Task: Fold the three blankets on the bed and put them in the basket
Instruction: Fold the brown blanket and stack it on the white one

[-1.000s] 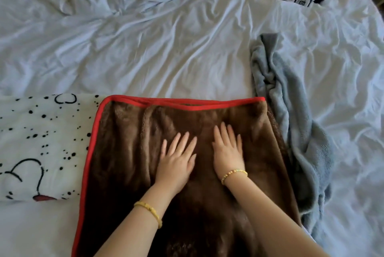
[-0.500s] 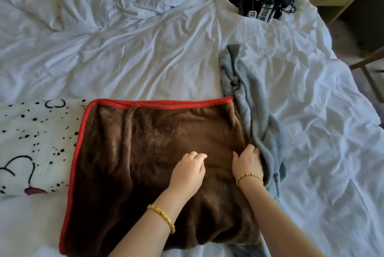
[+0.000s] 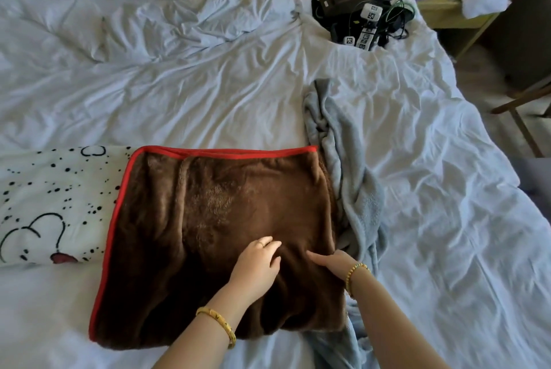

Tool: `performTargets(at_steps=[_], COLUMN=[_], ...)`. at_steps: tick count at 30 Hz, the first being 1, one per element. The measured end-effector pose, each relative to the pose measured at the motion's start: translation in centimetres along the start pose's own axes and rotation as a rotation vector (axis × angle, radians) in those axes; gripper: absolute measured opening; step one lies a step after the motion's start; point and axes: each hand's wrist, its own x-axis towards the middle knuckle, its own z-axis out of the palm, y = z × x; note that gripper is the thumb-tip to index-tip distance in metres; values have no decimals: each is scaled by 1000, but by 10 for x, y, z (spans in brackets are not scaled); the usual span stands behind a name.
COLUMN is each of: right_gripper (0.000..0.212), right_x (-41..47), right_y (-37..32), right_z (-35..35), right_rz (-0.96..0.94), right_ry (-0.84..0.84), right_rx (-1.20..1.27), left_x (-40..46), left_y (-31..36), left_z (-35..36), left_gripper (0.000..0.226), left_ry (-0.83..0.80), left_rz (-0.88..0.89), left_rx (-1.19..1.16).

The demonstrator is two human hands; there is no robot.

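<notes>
A brown blanket (image 3: 214,228) with red trim lies folded flat on the bed in front of me. My left hand (image 3: 258,264) rests on its near middle with loosely bent fingers and holds nothing that I can see. At the blanket's right edge, my right hand (image 3: 335,261) has its thumb on top and its fingers tucked under the fold. A grey-blue blanket (image 3: 354,177) lies crumpled along the brown one's right side, partly under it. A white blanket with black spots (image 3: 50,201) lies to the left. No basket is in view.
The bed is covered with a rumpled white duvet (image 3: 185,79). A black device with tangled cables (image 3: 360,7) sits at the far right of the bed. A wooden side table (image 3: 447,13) and a chair leg (image 3: 524,100) stand beyond the bed's right edge.
Both hands slid from flat on the blanket's middle toward its near right. The right hand reached the right edge and took hold of it. The left hand's fingers curled.
</notes>
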Motion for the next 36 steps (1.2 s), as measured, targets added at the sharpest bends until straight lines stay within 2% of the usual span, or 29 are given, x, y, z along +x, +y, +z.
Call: performTargets(at_steps=[2, 5, 8, 11, 13, 15, 19, 21, 23, 24, 27, 30, 33, 36], right_gripper=[53, 39, 38, 44, 47, 46, 50, 41, 42, 46, 55, 53, 53, 49], right_x=[-6, -29, -56, -82, -97, -110, -121, -120, -113, -110, -98, -89, -84, -83], right_y=[-8, -32, -61, -87, -101, -108, -104, -99, -91, -85, -65, -59, -67, -75], right_z=[10, 31, 51, 78, 103, 131, 177, 193, 209, 217, 245, 274, 291, 294], right_rz=[-127, -308, -421, -476, -527, -554, -512, -574, -670, -683, -622, -608, -570, -527], right_ry=[-11, -117, -208, -255, -275, -344, -546, -411, -125, -42, -68, -33, 2, -18], right_rx=[91, 191, 27, -251, -424, -492, -258, -196, -334, -439, -826, -940, -935, -871], left_x=[-6, -4, -1, -12, -19, -24, -39, -52, -68, -75, -84, -77, -67, -63], left_y=[0, 9, 11, -5, -21, -38, -93, -130, -163, -175, -194, -202, -207, -216], left_z=[-5, -36, -78, -119, -135, -143, -159, -165, -161, -156, -146, -151, -157, -160], left_gripper=[41, 46, 63, 79, 79, 68, 43, 47, 52, 51, 56, 74, 86, 76], left_ry=[38, 44, -52, -125, -101, -5, 231, 215, 139, 131, 270, 371, 328, 164], left_rz=[-24, -184, -351, -361, -384, -439, -595, -715, -784, -809, -818, -684, -636, -611], left_rx=[-118, -501, -919, -1054, -1011, -940, -803, -828, -800, -746, -691, -700, -688, -653])
